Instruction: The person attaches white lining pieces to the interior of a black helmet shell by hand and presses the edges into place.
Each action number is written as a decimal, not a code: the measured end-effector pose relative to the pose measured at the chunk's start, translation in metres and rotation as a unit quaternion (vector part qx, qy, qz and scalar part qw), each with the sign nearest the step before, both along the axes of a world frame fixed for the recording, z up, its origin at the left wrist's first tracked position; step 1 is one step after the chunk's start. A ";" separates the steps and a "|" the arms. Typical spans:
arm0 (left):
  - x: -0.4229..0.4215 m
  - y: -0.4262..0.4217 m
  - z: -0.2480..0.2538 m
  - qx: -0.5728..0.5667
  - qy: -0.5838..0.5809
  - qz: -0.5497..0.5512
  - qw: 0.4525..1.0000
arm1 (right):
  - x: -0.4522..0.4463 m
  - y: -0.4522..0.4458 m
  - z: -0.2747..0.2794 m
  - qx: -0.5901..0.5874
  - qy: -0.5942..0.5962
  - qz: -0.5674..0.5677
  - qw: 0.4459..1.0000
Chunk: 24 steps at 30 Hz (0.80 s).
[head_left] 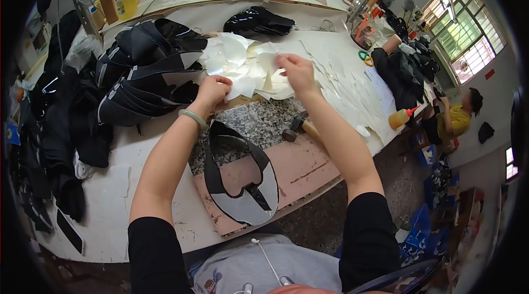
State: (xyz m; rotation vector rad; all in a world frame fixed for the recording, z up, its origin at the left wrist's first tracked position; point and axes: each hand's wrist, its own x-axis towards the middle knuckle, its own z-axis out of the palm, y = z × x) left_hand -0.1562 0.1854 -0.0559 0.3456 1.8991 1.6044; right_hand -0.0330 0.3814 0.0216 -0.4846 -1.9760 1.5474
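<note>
A pile of glossy white curved pieces [234, 51] lies at the far side of the stone slab. My left hand [212, 93] is closed at the pile's near left edge, thumb and fingertips pinching a white piece [241, 88]. At the right of the pile, my right hand [298, 75] pinches another thin white piece [268, 62], slightly blurred. Below my hands a black shoe upper [212, 168] with a grey underside lies across the slab and pink board, touched by neither hand. A hammer [297, 124] rests to its right, near my right forearm.
Stacked black shoe uppers [149, 84] fill the left, with a glossy black stack [259, 22] behind the pile. White strips [347, 84], a glue bottle [401, 118] and scissors [365, 58] lie rightward. A phone [70, 232] is front left. Another person [454, 117] sits far right.
</note>
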 end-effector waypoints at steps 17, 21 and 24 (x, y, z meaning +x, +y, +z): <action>0.069 -0.016 0.142 0.048 0.520 0.056 0.851 | 0.113 0.009 0.114 0.043 0.149 -0.112 0.982; 0.167 -0.019 0.164 0.084 0.751 -0.041 0.654 | 0.130 -0.042 0.104 -0.018 0.184 -0.092 0.979; 0.191 -0.016 0.149 0.023 0.774 -0.033 0.632 | 0.144 -0.068 0.094 -0.057 0.177 -0.075 0.980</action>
